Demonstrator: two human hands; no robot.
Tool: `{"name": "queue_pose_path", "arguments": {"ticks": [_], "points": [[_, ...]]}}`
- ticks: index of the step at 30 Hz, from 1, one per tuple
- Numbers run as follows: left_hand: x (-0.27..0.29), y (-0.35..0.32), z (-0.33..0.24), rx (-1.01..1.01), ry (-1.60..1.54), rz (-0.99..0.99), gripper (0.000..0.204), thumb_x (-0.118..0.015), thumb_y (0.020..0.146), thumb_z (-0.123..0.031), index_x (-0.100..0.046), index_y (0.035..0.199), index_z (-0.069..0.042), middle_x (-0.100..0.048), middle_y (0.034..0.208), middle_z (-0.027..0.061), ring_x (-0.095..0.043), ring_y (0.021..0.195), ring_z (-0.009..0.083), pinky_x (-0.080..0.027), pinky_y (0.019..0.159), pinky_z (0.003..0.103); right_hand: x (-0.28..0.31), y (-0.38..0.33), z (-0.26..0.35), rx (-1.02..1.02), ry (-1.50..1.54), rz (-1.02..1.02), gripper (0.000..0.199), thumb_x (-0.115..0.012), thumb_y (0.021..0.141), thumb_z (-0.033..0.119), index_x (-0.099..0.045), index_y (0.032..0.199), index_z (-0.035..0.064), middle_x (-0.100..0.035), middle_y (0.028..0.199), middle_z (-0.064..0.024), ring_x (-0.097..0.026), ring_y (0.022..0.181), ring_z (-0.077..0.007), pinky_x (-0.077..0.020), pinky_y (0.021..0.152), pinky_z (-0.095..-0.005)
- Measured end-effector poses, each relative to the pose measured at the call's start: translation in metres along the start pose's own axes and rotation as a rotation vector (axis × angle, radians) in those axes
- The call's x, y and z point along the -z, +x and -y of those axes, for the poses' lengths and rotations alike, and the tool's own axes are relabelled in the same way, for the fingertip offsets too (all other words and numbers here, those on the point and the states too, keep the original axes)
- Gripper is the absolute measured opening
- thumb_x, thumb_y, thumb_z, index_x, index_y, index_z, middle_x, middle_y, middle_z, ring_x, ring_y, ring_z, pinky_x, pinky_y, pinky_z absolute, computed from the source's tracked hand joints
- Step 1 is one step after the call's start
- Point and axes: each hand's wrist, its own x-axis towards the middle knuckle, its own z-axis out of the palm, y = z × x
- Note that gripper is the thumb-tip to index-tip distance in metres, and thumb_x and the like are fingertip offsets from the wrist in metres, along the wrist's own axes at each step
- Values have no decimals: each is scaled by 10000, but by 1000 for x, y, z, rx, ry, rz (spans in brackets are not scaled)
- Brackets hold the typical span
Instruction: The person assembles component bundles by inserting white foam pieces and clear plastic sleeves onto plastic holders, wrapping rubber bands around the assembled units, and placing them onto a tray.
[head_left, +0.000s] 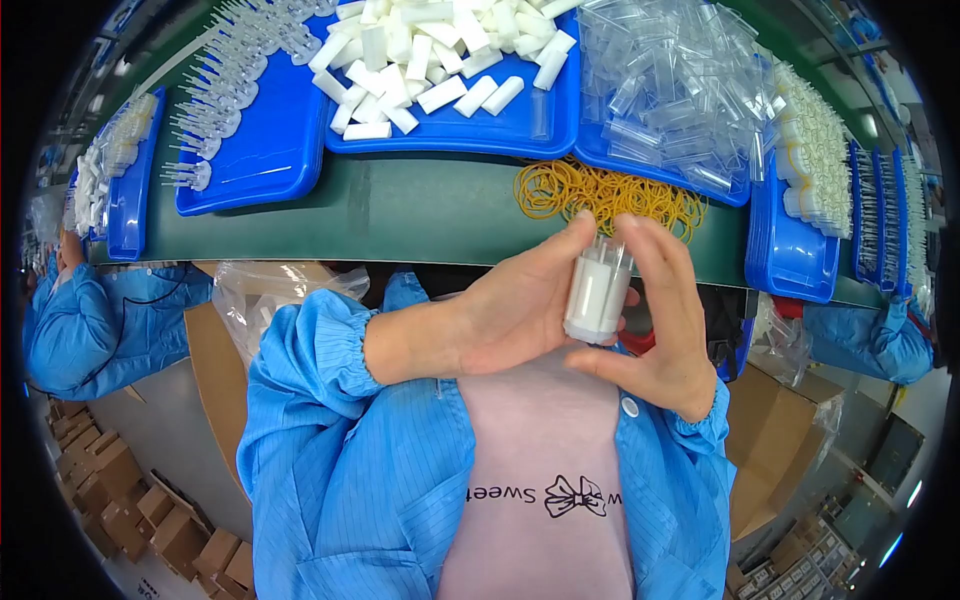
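Observation:
My left hand (515, 310) and my right hand (665, 320) together hold a small bundle of white plastic sticks inside clear tubes (597, 290), upright, close to my chest. The left thumb rests near the bundle's top; the right fingers wrap its right side and underside. Just beyond the hands, a heap of yellow rubber bands (600, 195) lies on the green table (400, 210).
Blue trays line the table: one with white plastic sticks (430, 60), one with clear tubes (680, 90), one with clear pronged parts (240, 90), others at both ends (795, 250). A person in blue sits at the left (90, 320). Cardboard boxes (110, 490) stand on the floor.

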Motion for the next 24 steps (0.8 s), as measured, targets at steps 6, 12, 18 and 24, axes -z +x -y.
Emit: {"name": "queue_pose_path", "arguments": {"ticks": [6,12,18,24], "points": [[-7,-4,-3,-20,-98,62,562,-324,982,-531,-441,1290,-76,-568,1150,80,-583,1010,199,-485,885,373,-8,-2,3,-97,9,-42,840,-863,523,94,-500,1278,25,-473,1227,-167,-535,1065,-332,-488,845,-399],[5,-2,-1,-8,-45,77,470,-570,923,-407,-481,1235,-67,-583,1102,85,-597,1004,216,-489,887,359,-13,0,1,23,-21,-159,758,-861,521,73,-546,1208,22,-488,1216,-163,-549,1061,-316,-512,827,-374],[15,10,2,48,37,186,442,-684,867,-306,-513,1194,-64,-604,1040,77,-614,967,199,-512,830,324,-14,-1,1,73,-25,-215,789,-861,524,76,-521,1233,8,-495,1240,-170,-535,1122,-324,-507,869,-380],[12,8,-1,44,-55,185,358,-687,867,-278,-547,1109,-55,-602,1008,67,-617,920,207,-517,805,328,-11,-10,1,-55,88,-221,902,-883,553,140,-436,1324,-3,-517,1244,-186,-525,1143,-352,-448,954,-450]]}}
